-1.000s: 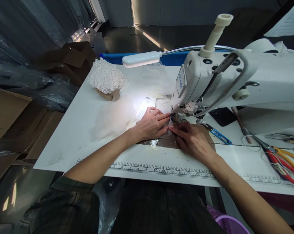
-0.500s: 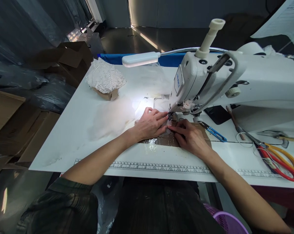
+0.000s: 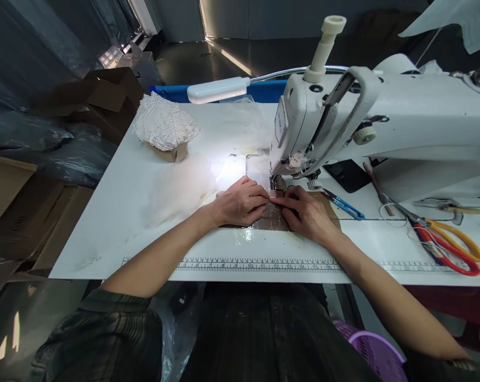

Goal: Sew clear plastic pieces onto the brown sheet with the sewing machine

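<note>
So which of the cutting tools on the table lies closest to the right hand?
The small blue-handled snips, just past the right hand under the machine's arm. The red-and-yellow-handled scissors lie much farther right.

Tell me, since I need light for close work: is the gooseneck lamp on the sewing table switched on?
On. A bright white pool falls on the table beneath the lamp, lighting the pale fabric beside the left hand.

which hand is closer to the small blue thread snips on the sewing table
Right. The right hand rests just left of the blue snips, apart from them; the left hand lies farther left, beyond the right.
</note>
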Demonstrator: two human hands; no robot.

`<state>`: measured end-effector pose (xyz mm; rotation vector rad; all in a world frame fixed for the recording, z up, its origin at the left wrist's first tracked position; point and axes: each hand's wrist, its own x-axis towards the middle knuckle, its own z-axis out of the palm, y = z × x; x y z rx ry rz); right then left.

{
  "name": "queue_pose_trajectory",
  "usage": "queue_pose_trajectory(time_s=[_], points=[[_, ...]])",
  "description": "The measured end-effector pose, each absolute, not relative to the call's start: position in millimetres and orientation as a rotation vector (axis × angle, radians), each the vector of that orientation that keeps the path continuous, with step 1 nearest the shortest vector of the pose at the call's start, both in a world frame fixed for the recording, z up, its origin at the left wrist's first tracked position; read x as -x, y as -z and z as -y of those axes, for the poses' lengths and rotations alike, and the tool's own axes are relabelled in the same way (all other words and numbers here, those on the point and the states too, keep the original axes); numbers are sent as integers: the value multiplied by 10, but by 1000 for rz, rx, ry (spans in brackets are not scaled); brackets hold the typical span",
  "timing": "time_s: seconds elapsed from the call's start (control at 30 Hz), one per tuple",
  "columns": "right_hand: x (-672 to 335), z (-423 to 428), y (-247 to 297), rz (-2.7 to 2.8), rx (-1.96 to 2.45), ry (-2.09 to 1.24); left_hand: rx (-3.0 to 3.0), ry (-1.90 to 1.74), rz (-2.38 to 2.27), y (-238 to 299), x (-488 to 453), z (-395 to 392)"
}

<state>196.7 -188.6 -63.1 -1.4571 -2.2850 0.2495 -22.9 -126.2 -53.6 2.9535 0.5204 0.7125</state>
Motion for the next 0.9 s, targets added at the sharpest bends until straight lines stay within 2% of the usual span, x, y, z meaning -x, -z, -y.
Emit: queue_pose_trajectory(time_s=[0.6,0.9], points=[[-1972,1901,617,2298,1461,-263,-3114,-498,-412,475,237,1265],[-1973,1901,598,2339,1446,-199,-3061,-526,-413,473,243,1267]])
